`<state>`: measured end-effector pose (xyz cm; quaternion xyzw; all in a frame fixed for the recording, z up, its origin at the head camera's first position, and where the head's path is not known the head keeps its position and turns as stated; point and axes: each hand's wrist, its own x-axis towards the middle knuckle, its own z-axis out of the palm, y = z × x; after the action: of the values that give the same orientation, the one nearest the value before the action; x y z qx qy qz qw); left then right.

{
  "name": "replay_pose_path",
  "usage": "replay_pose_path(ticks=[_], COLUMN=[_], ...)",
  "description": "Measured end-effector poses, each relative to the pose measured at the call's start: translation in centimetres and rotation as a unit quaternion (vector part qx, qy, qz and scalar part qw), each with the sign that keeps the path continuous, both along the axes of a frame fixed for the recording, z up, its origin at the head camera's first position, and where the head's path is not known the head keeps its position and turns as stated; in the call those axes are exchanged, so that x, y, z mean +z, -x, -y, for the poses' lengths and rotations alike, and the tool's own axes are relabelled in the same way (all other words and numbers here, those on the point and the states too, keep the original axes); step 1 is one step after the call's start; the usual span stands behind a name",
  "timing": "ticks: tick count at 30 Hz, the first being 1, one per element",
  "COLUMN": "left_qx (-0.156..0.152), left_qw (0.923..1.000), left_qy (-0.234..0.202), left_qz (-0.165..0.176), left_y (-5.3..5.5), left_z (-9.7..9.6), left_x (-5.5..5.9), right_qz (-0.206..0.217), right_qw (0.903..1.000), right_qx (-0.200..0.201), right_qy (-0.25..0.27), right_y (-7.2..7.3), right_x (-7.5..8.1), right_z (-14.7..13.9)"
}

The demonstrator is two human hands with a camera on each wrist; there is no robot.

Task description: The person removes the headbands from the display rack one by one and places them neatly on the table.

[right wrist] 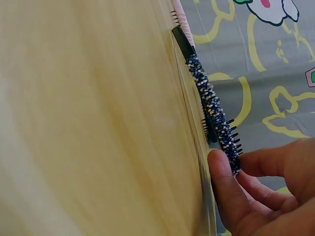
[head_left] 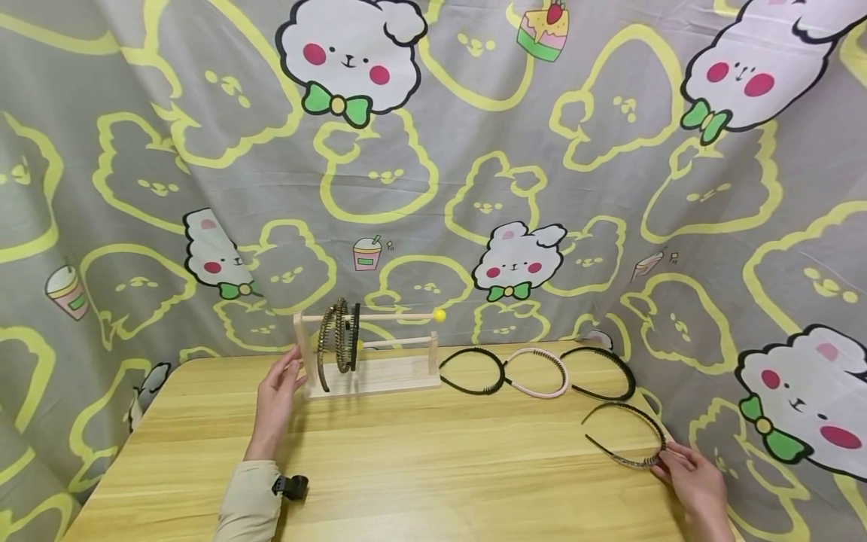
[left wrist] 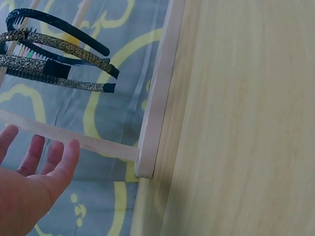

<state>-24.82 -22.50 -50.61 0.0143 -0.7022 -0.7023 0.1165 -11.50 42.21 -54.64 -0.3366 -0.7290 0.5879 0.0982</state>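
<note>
At the right of the table my right hand [head_left: 692,482] pinches a headband [head_left: 633,461] between thumb and fingers. Close up in the right wrist view, this headband [right wrist: 211,101] is dark, with blue and white sparkly beading and small comb teeth. My left hand [head_left: 276,380] is at the left end of a wooden rack [head_left: 389,374], its fingers [left wrist: 66,160] spread and loosely bent against the end post. Several headbands [head_left: 342,335], dark and glittery gold, hang on the rack's upper rod near that end.
Beyond the rack, a black headband [head_left: 503,370], a pink headband [head_left: 566,376] and another black headband [head_left: 632,380] lie in a row along the back of the wooden table [head_left: 433,467]. Patterned grey cloth [head_left: 433,188] hangs close behind and at both sides.
</note>
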Motion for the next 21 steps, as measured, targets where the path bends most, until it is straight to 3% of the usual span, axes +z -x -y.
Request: replay_pose_path(ticks=[8,15,21], left_qx=[-0.002,-0.003,-0.002], left_qw=[0.9999,0.9997,0.9998], left_qy=[0.005,0.015,0.011], left_qz=[-0.013,-0.022,-0.017], left_y=[0.0,0.1,0.2], left_z=[0.1,0.2,0.2], left_x=[-0.1,-0.3,-0.3], right_qz=[0.007,0.017,0.052], right_qw=[0.9999,0.9997,0.9981], right_qx=[-0.002,-0.008,-0.001], right_qy=[0.015,-0.014,-0.033], right_y=[0.3,0.3,0.2], right_x=[-0.1,0.1,1.3], right_z=[-0.1,0.1,0.6])
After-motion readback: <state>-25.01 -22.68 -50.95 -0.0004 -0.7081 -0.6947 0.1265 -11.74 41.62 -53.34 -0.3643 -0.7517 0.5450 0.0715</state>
